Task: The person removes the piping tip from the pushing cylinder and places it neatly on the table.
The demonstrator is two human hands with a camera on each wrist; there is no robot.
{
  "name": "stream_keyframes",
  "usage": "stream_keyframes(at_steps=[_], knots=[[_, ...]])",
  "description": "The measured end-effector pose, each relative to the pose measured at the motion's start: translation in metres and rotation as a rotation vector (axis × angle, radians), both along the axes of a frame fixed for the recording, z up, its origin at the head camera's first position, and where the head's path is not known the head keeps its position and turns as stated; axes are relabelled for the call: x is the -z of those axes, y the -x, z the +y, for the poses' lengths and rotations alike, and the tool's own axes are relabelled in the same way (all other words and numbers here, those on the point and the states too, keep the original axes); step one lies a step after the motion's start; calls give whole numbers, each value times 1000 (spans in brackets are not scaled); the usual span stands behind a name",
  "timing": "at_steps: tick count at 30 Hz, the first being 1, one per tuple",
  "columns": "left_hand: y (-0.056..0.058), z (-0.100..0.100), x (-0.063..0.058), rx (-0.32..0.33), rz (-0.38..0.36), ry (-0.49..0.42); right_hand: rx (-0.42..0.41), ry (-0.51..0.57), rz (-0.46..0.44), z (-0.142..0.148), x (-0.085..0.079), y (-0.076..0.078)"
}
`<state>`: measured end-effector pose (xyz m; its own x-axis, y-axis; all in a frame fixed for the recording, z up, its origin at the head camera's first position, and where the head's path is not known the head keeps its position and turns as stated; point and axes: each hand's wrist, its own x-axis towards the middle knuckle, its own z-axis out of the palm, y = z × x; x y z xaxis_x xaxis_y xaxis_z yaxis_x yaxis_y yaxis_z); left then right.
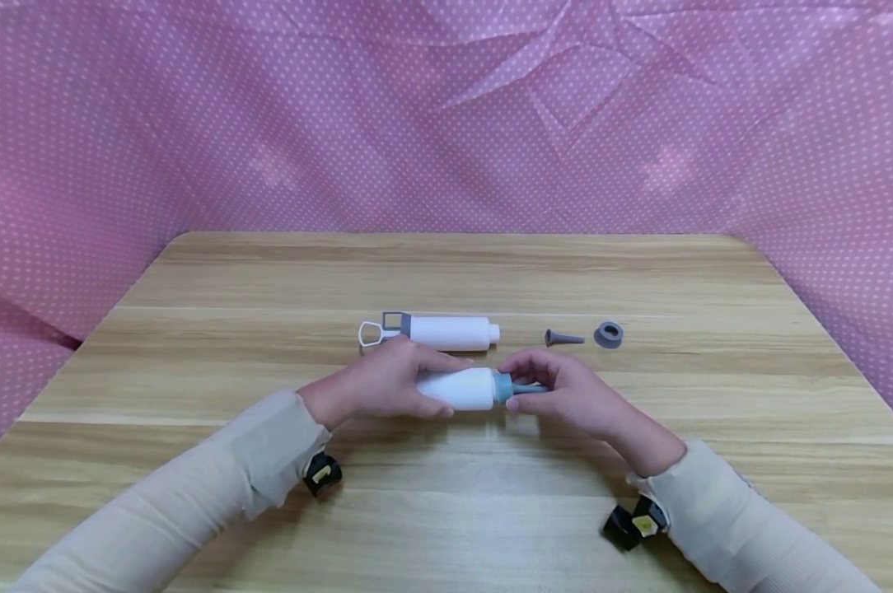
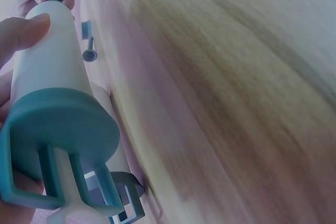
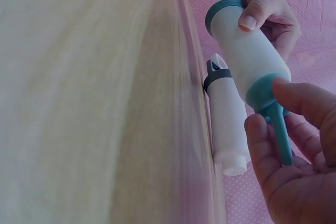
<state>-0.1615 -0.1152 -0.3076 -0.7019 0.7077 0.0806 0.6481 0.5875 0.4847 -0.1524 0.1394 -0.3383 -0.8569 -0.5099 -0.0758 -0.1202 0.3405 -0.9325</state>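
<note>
The left hand (image 1: 387, 383) was wrapped round a white tube (image 1: 455, 389), its thumb lying along the near side and its fingers round the far side. The tube ran crosswise between the two hands, with its front part reaching out of the left hand toward the right hand (image 1: 565, 391). The right hand was narrowed on the teal collar (image 3: 259, 92) at that front end, its thumb pressed against the collar. From the collar a slim teal nozzle (image 3: 281, 135) pointed into the right hand's palm, under the bent fingers. At the tube's other end, the teal handle (image 2: 60, 124) stuck out behind the left hand.

Just beyond the held tube, a second white tube (image 1: 450, 333) lay on its side on the wooden bench (image 1: 446, 511), roughly parallel to it, its grey handle (image 1: 395, 324) toward the left. Beyond the right hand lay a small grey nozzle (image 1: 563, 338), and just right of that, a grey ring (image 1: 609, 334).
</note>
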Motion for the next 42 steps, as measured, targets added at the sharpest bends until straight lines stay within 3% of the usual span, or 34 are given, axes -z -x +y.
stream_keyframes(at_steps=[19, 31, 38, 42], knots=[[1, 2, -3, -53, -129, -7, 26, -2, 17, 0, -2, -1], [1, 1, -1, -39, -102, -17, 64, -10, 20, 8, 0, -1], [2, 2, 4, 36, -47, 24, 101, 24, -11, 12, 1, 1], [3, 3, 6, 36, -92, 39, 96, 42, -14, 13, 1, 2]])
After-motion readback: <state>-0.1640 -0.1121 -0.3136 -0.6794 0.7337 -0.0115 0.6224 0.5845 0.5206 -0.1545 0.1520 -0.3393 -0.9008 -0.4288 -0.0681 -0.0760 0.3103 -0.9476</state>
